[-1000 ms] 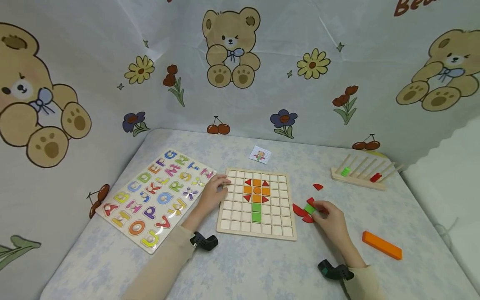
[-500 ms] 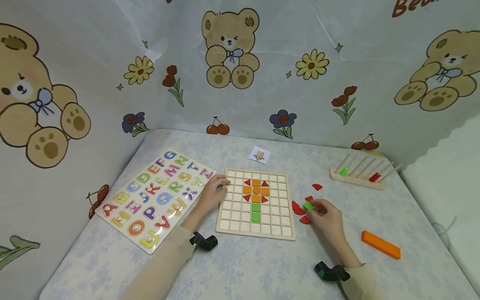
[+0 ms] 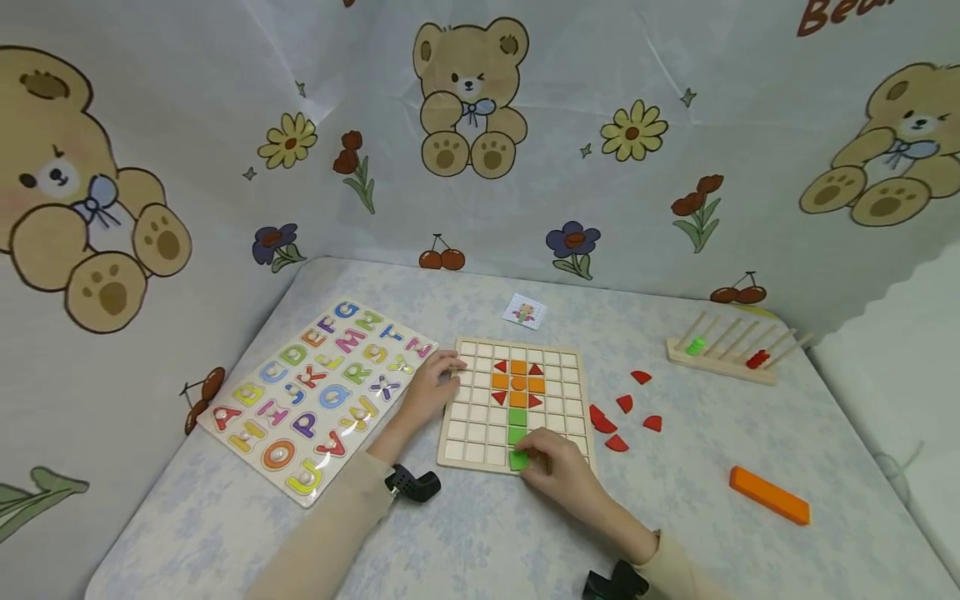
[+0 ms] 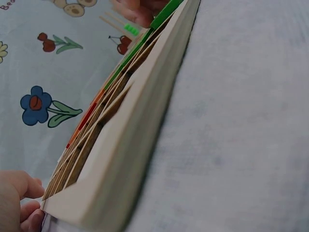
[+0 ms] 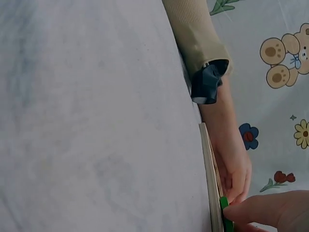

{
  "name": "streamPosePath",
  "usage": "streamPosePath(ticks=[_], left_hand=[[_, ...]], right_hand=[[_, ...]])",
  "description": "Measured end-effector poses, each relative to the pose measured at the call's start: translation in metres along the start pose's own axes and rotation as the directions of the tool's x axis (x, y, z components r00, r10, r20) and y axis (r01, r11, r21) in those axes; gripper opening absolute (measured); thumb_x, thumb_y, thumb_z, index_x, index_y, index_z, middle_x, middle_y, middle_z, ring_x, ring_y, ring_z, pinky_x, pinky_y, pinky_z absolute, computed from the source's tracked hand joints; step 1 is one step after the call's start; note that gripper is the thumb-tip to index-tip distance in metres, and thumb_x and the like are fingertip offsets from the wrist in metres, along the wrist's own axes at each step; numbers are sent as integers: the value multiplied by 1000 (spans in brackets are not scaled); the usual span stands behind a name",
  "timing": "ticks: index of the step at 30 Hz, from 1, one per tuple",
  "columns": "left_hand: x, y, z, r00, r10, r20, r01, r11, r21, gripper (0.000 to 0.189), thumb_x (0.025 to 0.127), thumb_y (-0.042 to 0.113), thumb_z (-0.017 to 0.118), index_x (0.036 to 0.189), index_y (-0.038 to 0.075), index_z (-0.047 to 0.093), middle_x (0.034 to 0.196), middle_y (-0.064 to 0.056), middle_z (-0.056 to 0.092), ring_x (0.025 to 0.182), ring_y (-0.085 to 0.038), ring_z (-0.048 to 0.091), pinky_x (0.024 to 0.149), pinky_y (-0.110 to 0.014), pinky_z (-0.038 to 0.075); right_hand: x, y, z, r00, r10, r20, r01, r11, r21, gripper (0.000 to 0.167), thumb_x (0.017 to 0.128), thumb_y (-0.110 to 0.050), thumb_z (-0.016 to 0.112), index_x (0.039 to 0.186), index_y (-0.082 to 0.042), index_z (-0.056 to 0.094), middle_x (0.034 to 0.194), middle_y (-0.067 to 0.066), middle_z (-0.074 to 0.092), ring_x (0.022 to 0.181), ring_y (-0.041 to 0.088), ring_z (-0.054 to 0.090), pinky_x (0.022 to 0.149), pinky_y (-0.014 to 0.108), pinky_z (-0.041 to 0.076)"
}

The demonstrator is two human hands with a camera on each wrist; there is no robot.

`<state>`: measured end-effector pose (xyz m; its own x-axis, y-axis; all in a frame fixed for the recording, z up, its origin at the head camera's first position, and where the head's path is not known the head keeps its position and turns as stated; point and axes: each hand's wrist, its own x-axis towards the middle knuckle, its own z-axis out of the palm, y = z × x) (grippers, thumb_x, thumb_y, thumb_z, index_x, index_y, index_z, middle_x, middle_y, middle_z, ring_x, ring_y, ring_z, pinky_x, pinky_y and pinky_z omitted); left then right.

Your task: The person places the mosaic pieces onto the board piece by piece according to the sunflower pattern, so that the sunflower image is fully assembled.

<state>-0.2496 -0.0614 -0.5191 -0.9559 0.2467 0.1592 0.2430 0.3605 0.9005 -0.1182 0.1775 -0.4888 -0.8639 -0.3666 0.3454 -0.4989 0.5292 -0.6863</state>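
Observation:
A wooden grid board [image 3: 476, 454] bears orange pieces, red triangles and a column of green squares. My right hand [image 3: 562, 472] pinches a green square tile [image 3: 519, 461] at the bottom row, below the other green squares. In the right wrist view, a finger touches this tile [image 5: 224, 211] near the board's rim; the tile looks slightly tilted in the head view. My left hand [image 3: 431, 387] holds the board's left edge, thumb and fingers at the rim. In the left wrist view, its fingers [image 4: 30, 187] are at the board's corner.
Several red pieces [image 3: 617, 443] lie right of the board. An orange bar [image 3: 769, 496] lies at the right, before a peg rack [image 3: 720, 367] with green and red beads. A picture card [image 3: 524, 311] is behind the board; an alphabet puzzle [image 3: 315, 400] lies left.
My right hand has carried the green square from the red pieces leftward to the bottom of the board. A red piece it covered now shows. My left hand stays at the board's edge.

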Motion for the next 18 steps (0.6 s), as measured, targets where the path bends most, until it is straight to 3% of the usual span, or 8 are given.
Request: streamPosePath(ticks=[11, 18], left_hand=[[1, 3, 1, 1000, -8, -1, 8, 1000, 20, 22, 95, 8, 60, 114, 7, 71, 142, -9, 53, 129, -28, 53, 108, -44, 47], [0, 3, 0, 1000, -6, -1, 6, 1000, 10, 22, 95, 7, 58, 114, 6, 70, 142, -9, 52, 128, -29, 53, 107, -45, 47]], right_hand=[[6, 1, 5, 999, -35, -16, 34, 997, -67, 23, 76, -2, 81, 97, -8, 73, 94, 2, 70, 86, 17, 60, 74, 27, 51], [4, 12, -3, 997, 19, -79, -20, 1000, -19, 19, 79, 1, 78, 96, -5, 72, 90, 3, 70, 79, 12, 58, 68, 20, 52]])
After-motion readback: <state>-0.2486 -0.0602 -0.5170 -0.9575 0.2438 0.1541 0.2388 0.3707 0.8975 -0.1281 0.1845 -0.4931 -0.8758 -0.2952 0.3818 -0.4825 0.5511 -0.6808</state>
